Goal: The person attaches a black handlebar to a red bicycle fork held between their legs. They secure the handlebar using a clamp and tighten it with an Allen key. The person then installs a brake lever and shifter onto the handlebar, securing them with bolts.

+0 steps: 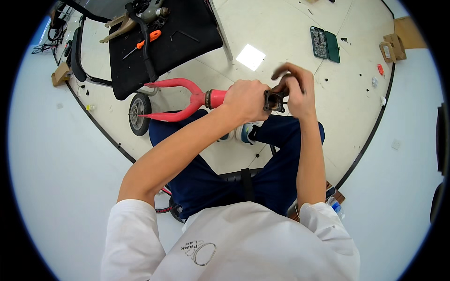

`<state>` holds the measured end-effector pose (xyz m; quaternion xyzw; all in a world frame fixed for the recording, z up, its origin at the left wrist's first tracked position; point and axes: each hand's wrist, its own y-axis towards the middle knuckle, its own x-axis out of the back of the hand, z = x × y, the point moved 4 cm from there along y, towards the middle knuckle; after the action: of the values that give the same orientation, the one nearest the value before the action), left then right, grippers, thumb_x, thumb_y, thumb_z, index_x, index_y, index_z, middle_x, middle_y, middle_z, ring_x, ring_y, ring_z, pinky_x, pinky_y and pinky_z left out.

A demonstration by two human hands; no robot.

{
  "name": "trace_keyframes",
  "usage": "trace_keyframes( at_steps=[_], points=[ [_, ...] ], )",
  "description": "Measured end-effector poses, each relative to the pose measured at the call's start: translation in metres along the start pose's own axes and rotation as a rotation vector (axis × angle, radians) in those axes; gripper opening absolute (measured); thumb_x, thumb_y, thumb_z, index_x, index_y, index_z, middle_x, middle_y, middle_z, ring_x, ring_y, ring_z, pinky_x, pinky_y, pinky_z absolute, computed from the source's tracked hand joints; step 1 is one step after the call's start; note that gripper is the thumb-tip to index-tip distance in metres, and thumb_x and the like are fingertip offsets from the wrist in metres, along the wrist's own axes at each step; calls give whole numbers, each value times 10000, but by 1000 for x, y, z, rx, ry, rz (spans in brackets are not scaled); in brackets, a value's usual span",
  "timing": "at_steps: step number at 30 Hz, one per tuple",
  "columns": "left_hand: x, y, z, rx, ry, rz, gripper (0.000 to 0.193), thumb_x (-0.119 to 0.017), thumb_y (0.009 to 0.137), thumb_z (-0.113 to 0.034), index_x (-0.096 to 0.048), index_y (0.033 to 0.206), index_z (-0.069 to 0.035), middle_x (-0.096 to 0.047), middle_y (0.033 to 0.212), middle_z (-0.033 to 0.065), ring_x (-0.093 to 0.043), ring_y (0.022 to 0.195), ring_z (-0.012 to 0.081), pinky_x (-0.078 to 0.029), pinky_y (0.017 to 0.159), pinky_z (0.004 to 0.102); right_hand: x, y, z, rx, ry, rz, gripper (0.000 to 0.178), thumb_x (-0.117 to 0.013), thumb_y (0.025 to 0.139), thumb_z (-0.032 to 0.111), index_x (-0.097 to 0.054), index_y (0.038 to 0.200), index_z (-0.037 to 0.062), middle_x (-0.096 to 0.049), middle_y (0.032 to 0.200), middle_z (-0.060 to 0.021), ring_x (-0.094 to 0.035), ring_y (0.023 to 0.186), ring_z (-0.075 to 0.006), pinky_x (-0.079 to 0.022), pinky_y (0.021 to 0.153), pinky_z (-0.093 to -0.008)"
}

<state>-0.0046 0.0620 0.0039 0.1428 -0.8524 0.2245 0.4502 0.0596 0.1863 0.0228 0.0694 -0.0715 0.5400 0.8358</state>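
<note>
My left hand (246, 100) is wrapped round the upper end of a red bicycle fork (190, 104), whose two prongs point left above my left knee. A dark ring (208, 99) circles the fork at its crown. Past my fist sticks out a black handlebar stem (273, 101), its square clamp face with corner holes turned toward me. Against the stem's right side is my right hand (301, 93), with bent, darkened fingers and the thumb drawn in. What those fingers pinch is largely hidden.
A black chair (173, 51) at upper left carries an orange-handled screwdriver (149, 39), a hex key (185, 35) and metal parts. Beneath it stands a small wheel (139, 114). An open green case (324, 44) of small parts lies on the floor, with cardboard boxes (393, 48) farther right.
</note>
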Motion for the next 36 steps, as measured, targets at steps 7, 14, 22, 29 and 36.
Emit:
trace_keyframes(
  at_steps=[7,14,22,29,36],
  points=[
    [-2,6,9,67,-61,-91,269,-761,663,-295,-705,777,-58,-696,753,179,-680,717,389,-578,683,454,-5,37,-8,-145,-13,-65,285,-423,835,89,-664,781,-54,-589,529,-103,-599,484,-157,-465,498,-291],
    [-9,9,3,40,-4,-80,235,-698,672,-269,-694,758,-50,-695,757,191,-673,692,399,-568,670,454,5,54,-34,-462,-129,-57,286,-445,808,128,-674,816,-43,-554,579,-99,-522,470,-220,-422,448,-361],
    [-16,-9,-1,-50,-47,-141,192,-686,677,-248,-702,737,-66,-684,702,179,-685,679,378,-565,659,439,5,47,-56,-573,-275,-105,271,-442,841,151,-562,731,-66,-546,592,-135,-506,450,-238,-425,426,-389],
    [-22,-29,-4,-116,-54,-154,156,-707,674,-213,-718,761,-84,-681,690,158,-689,674,363,-566,651,428,-8,20,-56,-925,-215,-17,231,-389,910,190,-422,726,55,-395,554,-50,-386,441,-191,-364,443,-392],
    [-42,-51,-26,-225,-34,-34,130,-730,674,-174,-702,764,-85,-694,706,115,-709,682,310,-560,623,406,4,-34,-87,-1293,-258,52,227,-335,898,217,-411,724,92,-349,520,-51,-332,426,-204,-326,463,-381]
  ],
)
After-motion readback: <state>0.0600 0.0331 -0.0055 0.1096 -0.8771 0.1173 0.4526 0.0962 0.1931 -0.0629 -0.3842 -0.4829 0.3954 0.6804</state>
